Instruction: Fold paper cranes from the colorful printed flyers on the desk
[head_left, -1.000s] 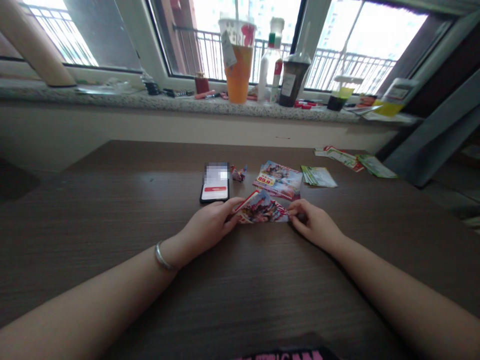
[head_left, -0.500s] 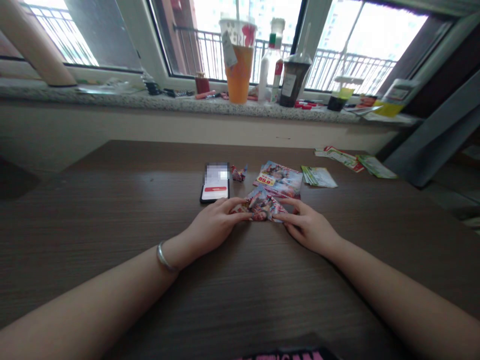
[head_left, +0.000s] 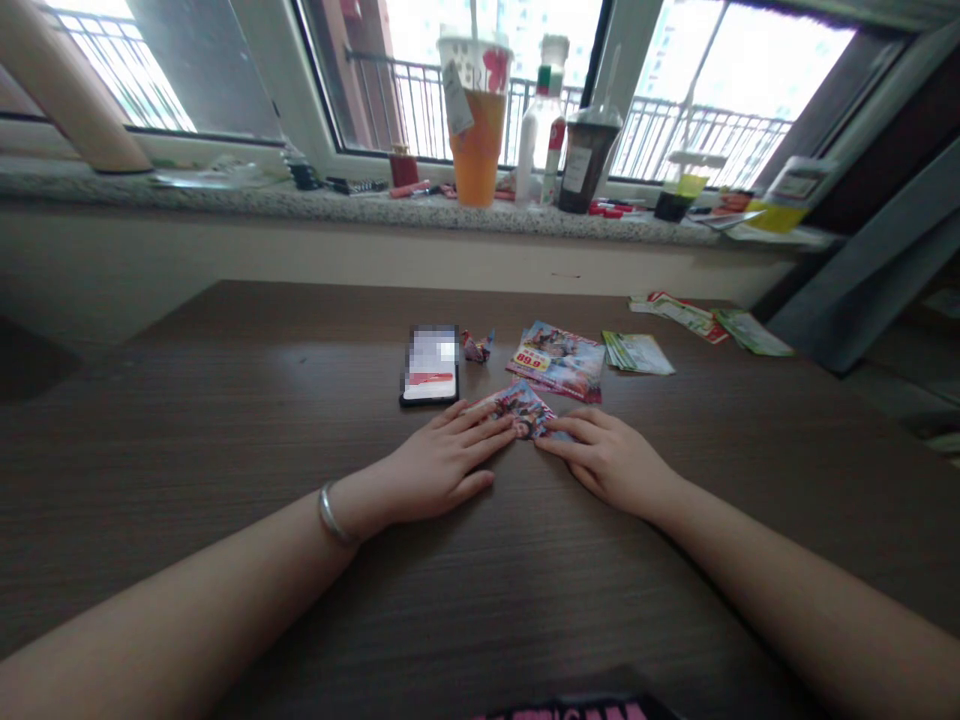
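A folded piece of colourful printed paper (head_left: 523, 402) lies flat on the brown table in front of me, its top coming to a point. My left hand (head_left: 442, 462) rests flat over its left part, fingers stretched out and thumb apart. On its right corner lie the fingertips of my right hand (head_left: 615, 462), fingers extended and slightly bent. Both hands cover parts of the paper's lower corners. Just beyond it is a stack of printed leaflets (head_left: 561, 360). A small folded paper figure (head_left: 478, 346) stands between the leaflets and a phone (head_left: 431, 372) with a lit screen.
Green-and-white packets (head_left: 637, 353) lie right of the leaflets, with more packets (head_left: 690, 318) farther back. Along the stone windowsill (head_left: 337, 207) stand a tall orange drink cup (head_left: 477, 140), clear bottles (head_left: 534, 145), a dark cup (head_left: 587, 160) and small items. The table (head_left: 187, 420) extends to both sides.
The paper's raised part has been pressed down flatter. My left hand has gone from pinching its edge to lying flat on it, and my right fingers have moved slightly inward.
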